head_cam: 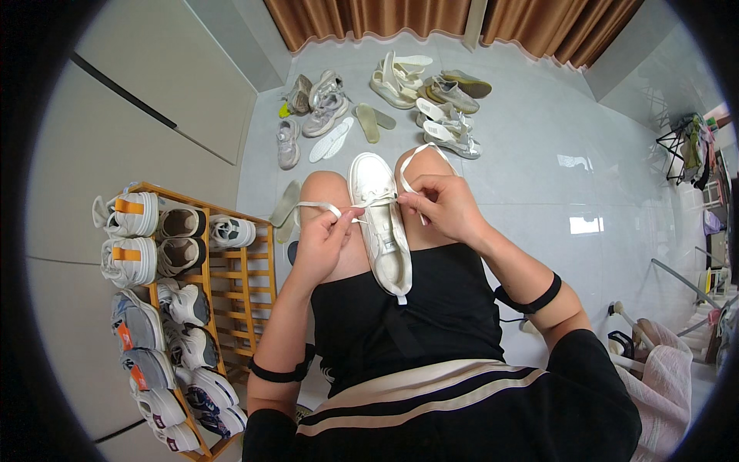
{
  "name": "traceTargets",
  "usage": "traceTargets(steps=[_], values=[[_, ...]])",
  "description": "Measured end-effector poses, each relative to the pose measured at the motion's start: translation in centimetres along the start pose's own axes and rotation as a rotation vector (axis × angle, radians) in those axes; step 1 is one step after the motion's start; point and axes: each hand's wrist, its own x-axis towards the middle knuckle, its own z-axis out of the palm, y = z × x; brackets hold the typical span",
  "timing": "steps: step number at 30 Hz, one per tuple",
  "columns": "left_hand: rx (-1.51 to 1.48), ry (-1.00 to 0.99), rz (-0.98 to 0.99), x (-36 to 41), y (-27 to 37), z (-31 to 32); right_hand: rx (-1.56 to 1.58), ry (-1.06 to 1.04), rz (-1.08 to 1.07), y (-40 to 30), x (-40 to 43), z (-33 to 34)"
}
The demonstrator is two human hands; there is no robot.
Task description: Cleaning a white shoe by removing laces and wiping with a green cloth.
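Observation:
A white lace-up shoe [398,277] lies lengthwise between my thighs, its toe pointing away from me. Its opening faces up and shows the insole. My left hand [330,237] pinches one part of the flat white shoelace [318,204] at the shoe's left side, and a loop hangs over my left knee. At the right side of the eyelets, my right hand [441,202] grips the other part between thumb and forefinger. From there a long lace loop [406,167] arches over my right knee. The lace crosses the shoe's tongue between both hands.
On my left stands a wooden shoe rack [242,289] holding several pairs of shoes. Ahead on the tiled floor lie grey sneakers [326,115], white insoles [331,140], olive insoles [367,122] and silver shoes [453,140]. Brown curtains [375,20] hang beyond. A pink cloth [664,375] drapes at the right.

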Motion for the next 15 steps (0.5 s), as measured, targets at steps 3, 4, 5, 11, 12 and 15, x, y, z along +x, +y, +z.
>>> traceTargets(steps=[3, 4, 5, 11, 12, 15], values=[[0.057, 0.032, 0.014, 0.0, -0.6, 0.0, -0.032, -0.009, 0.055, -0.5, -0.1, -0.1], [0.063, 0.041, 0.014, 0.1, -0.7, 0.1, 0.031, -0.012, 0.044, 0.2, 0.1, 0.0], [0.064, 0.038, 0.015, 0.2, -0.8, 0.2, 0.095, -0.015, 0.032, 1.0, 0.2, 0.2], [0.191, 0.139, 0.06, 0.8, -1.2, 0.6, -0.13, 0.041, -0.121, 4.4, 0.8, 0.4], [0.325, 0.163, 0.103, 0.8, -0.9, 0.6, -0.129, 0.041, -0.121, 4.3, 0.8, 0.5], [0.512, 0.217, 0.236, 1.3, -1.0, 0.9, -0.158, 0.067, -0.119, 3.2, 0.6, 1.1]])
